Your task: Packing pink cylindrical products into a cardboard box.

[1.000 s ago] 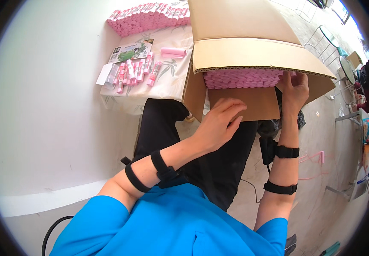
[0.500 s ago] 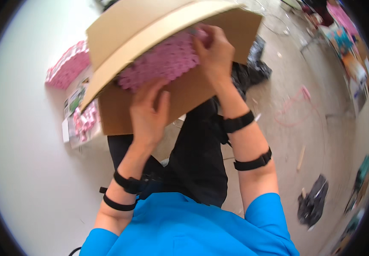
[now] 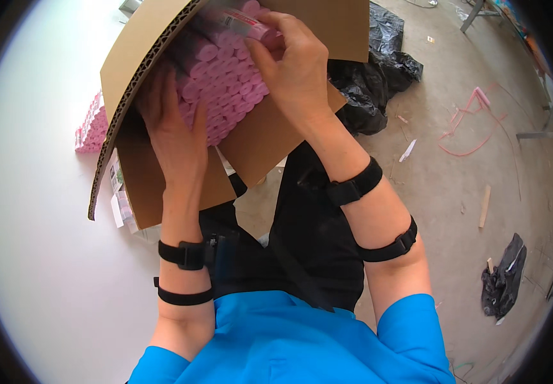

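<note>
An open cardboard box [image 3: 260,150] tilts toward me above my legs, its flaps spread. Tightly stacked pink rolls [image 3: 232,89] fill it, their round ends facing me. My right hand [image 3: 299,70] reaches over the stack and pinches the end of a pink roll with a printed label [image 3: 241,24], which lies along the top. On the left, beneath a raised flap, my left hand [image 3: 177,137] is inside the box with its thumb apart from the fingers, against the side of the stack. The flap shades its fingertips.
More pink rolls [image 3: 94,125] are piled on the white surface [image 3: 40,256] at the left. A crumpled black plastic bag [image 3: 379,77] lies right of the box. On the floor are a pink strap [image 3: 472,121], a wooden stick [image 3: 484,206] and another black bag [image 3: 504,278].
The box has shifted left and turned, showing the roll ends more clearly. My left hand has moved left and deeper into the box; my right hand is now on the labelled roll.
</note>
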`<state>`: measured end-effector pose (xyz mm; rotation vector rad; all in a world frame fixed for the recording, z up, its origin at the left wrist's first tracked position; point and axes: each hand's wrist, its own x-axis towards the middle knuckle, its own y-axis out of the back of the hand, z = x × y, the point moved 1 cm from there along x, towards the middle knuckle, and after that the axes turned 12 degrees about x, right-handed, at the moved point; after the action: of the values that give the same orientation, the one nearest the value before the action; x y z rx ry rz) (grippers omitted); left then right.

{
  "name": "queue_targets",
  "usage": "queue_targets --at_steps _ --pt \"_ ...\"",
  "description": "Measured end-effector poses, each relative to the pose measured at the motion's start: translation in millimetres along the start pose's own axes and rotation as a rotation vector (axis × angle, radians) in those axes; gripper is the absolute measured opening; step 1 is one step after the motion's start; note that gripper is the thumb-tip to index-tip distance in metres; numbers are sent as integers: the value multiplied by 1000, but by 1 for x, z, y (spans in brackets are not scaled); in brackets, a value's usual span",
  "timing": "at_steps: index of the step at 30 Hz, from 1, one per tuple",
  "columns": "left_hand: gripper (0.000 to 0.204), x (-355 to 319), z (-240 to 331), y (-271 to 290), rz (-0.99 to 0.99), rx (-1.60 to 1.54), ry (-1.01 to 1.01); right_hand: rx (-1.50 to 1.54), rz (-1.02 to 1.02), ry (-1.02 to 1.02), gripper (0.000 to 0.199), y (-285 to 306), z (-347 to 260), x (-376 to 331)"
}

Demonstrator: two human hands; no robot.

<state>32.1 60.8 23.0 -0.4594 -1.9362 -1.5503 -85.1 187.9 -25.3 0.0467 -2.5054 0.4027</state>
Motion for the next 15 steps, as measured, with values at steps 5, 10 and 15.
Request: queue_targets --at_steps 5,10,15 --pt "53 -2 -22 -5 -186 -13 18 -8 -7 -14 31 1 2 3" --pt "50 2 -2 -6 -143 148 -47 -10 27 37 32 -7 2 7" --pt "55 10 13 -8 -170 147 -76 -4 79 -42 37 -23 1 7"
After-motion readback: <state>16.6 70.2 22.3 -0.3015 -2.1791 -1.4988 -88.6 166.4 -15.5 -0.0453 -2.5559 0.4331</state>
